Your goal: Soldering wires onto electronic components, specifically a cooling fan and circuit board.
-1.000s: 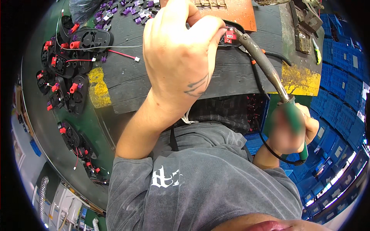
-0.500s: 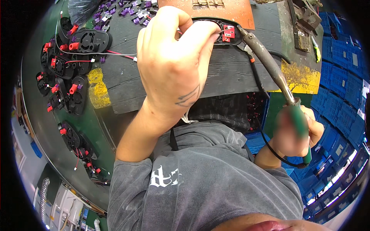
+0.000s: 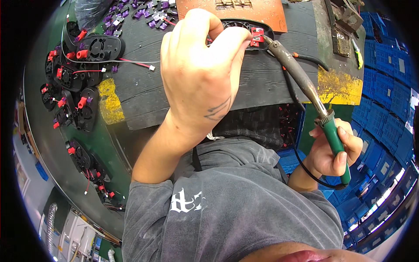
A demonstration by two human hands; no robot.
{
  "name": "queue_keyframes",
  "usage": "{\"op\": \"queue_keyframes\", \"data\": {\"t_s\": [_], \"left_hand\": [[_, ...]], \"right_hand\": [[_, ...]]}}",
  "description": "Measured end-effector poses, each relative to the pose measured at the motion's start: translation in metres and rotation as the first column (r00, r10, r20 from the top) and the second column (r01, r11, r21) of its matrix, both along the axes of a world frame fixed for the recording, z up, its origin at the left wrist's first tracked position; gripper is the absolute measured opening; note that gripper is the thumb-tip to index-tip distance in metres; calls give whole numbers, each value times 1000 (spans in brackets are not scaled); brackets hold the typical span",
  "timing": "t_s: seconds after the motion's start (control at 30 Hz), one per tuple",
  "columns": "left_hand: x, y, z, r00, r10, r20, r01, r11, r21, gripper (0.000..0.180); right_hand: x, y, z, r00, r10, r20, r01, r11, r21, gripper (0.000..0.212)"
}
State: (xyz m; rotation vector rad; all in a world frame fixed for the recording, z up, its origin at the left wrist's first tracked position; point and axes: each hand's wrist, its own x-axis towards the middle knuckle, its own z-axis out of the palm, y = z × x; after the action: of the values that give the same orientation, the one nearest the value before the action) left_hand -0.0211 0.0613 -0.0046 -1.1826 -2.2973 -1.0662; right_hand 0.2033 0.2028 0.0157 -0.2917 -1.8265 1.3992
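My right hand [image 3: 330, 150] is wrapped round the green handle of a soldering iron [image 3: 293, 64]. The iron's tip rests at a small red circuit board [image 3: 258, 36] seated in a black plastic housing [image 3: 241, 22]. My left hand [image 3: 203, 72] covers the housing's left part. Its thumb and forefinger pinch a thin grey wire beside the red board. The wire [image 3: 118, 61] trails off leftward across the bench, and much of the grip is hidden by the hand itself.
Several black housings [image 3: 99, 46] with red parts and leads lie at left. Purple-and-black small parts [image 3: 139, 13] are heaped at the back. An orange-brown board [image 3: 205, 6] stands behind. Pliers [image 3: 312, 58] lie behind the iron; blue crates [image 3: 382, 83] are stacked at right.
The soldering iron's tip has moved left, from the housing's right end onto the red board. My left hand has shifted slightly right and down.
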Motion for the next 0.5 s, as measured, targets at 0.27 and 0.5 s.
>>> {"op": "queue_keyframes", "data": {"t_s": [0.27, 0.5], "left_hand": [[5, 5, 16, 998, -33, 54, 33, 999, -12, 13], [6, 7, 16, 996, -29, 81, 30, 999, -21, 13]], "right_hand": [[1, -2, -1, 1000, -6, 12, 7, 1000, -21, 38], [1, -3, 0, 1000, -4, -2, 4, 999, -41, 37]]}}
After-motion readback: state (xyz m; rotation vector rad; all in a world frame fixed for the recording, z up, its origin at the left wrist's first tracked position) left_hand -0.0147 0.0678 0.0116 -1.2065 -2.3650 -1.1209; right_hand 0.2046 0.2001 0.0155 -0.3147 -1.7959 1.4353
